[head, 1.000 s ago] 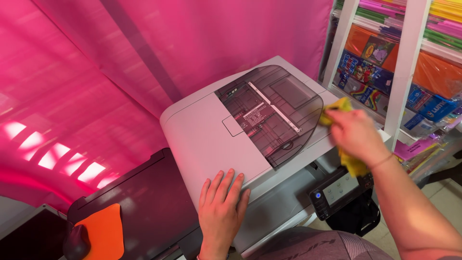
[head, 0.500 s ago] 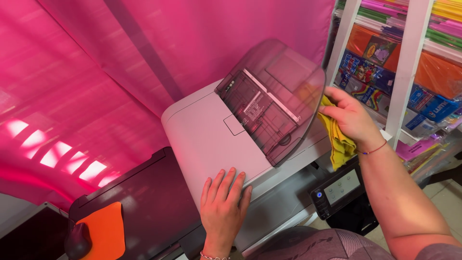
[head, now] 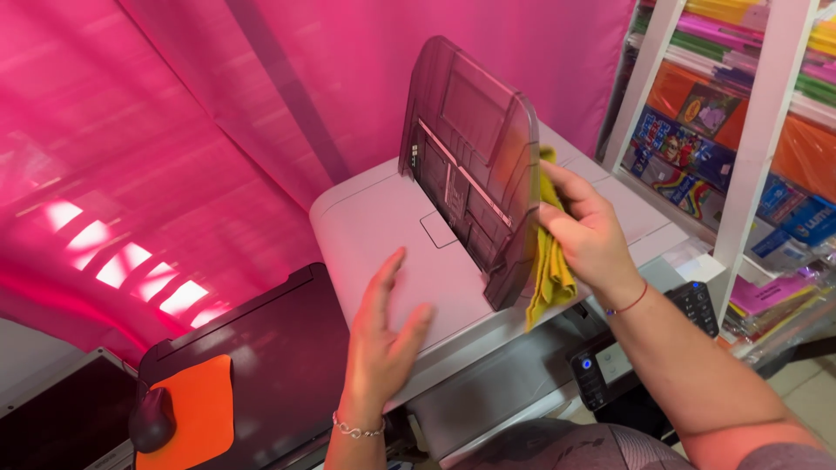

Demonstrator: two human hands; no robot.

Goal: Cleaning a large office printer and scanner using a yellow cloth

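A white printer stands in front of me with its smoky translucent tray cover raised nearly upright. My right hand grips a yellow cloth and presses against the cover's right side. My left hand hovers just over the printer's flat top near its front edge, fingers apart, holding nothing. A bracelet circles each wrist.
A control panel sticks out below the printer at the right. A dark device sits at the left with an orange mouse pad and mouse. White shelves with coloured paper stand at the right; pink fabric hangs behind.
The tray cover swung up from flat to nearly upright, pushed by my right hand with the cloth. My left hand lifted off the printer top and turned on edge.
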